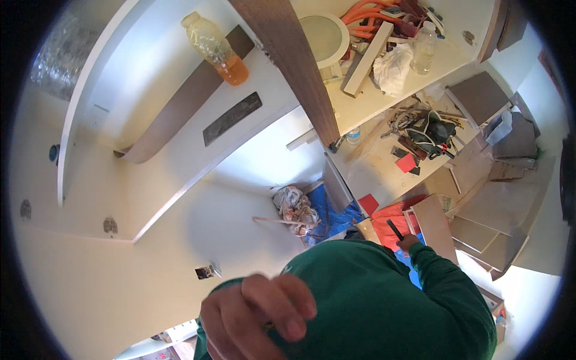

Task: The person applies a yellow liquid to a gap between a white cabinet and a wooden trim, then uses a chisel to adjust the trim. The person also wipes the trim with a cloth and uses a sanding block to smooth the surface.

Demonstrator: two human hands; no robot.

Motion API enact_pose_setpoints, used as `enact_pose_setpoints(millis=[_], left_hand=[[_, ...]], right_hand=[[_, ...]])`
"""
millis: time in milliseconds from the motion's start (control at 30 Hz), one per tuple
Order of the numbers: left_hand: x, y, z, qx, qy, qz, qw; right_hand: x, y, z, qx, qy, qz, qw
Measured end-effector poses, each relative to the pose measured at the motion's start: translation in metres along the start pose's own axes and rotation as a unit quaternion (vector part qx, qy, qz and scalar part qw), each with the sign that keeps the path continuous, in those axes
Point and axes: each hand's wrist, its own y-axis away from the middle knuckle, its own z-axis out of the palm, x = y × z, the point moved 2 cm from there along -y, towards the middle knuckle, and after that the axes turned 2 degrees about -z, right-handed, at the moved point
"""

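My left hand (258, 315) is raised close in front of my green shirt, large at the lower edge. Its fingers are loosely bent and apart, with green cloth showing through a gap; I see nothing held in them. Farther off to the right, my right hand (409, 242) is closed round a short black stick-shaped thing (395, 230), whose free end points up and left. What kind of tool it is cannot be made out. Under and beside that hand lie red sheeting (389, 223) and a brown board (433, 225).
A white shelf unit at left holds a bottle of orange liquid (234, 69) and a dark strip (233, 118). At the upper right, a counter bears orange hoses (366, 15), a round light panel (324, 42) and a black bag (432, 133). Crumpled plastic (294, 207) lies on blue sheeting (336, 221).
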Motion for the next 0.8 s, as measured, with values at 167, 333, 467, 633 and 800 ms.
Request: enact_pose_setpoints(millis=[167,333,467,633,800], left_hand=[[-0.006,-0.021,-0.007,-0.153,0.070,-0.037,0.985],[-0.001,-0.005,0.025,0.090,0.068,-0.095,0.989],[-0.001,-0.019,0.007,-0.072,0.050,-0.036,0.996],[0.010,-0.016,0.033,0.150,-0.020,-0.176,0.973],[0.001,-0.024,-0.008,-0.167,0.052,-0.056,0.983]], right_hand=[[-0.005,-0.042,-0.001,0.029,0.017,-0.069,0.997],[-0.025,-0.042,-0.002,0.022,-0.010,-0.045,0.999],[-0.026,-0.046,0.010,0.032,0.014,-0.072,0.997],[-0.001,-0.055,0.013,0.041,0.053,-0.078,0.995],[-0.015,-0.046,0.000,0.018,0.009,-0.051,0.998]])
